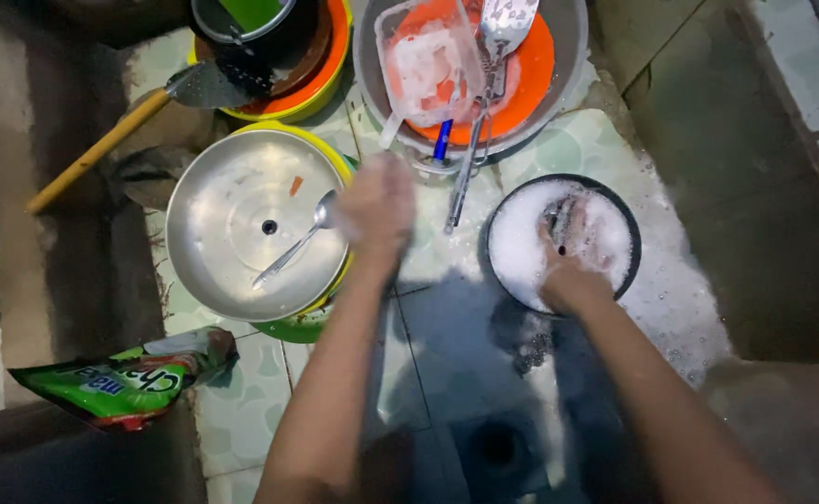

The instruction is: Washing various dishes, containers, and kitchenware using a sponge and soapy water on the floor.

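Note:
My left hand [377,210] is motion-blurred over the wet tiled floor, just right of a metal spoon [293,247] that lies on an upturned round metal lid [232,280]. The spoon's bowl end is at my fingers; I cannot tell whether they touch it. My right hand [568,273] reaches into a black bowl [626,271] full of white foam. Its fingertips are closed on a grey scouring pad [559,222] half buried in the suds.
A grey basin [573,37] at the back holds an orange plate, a clear plastic box and utensils. Stacked yellow and orange bowls [321,79] stand at back left beside a wooden-handled turner [102,145]. A green detergent pouch [120,383] lies at lower left. A floor drain [498,448] is near me.

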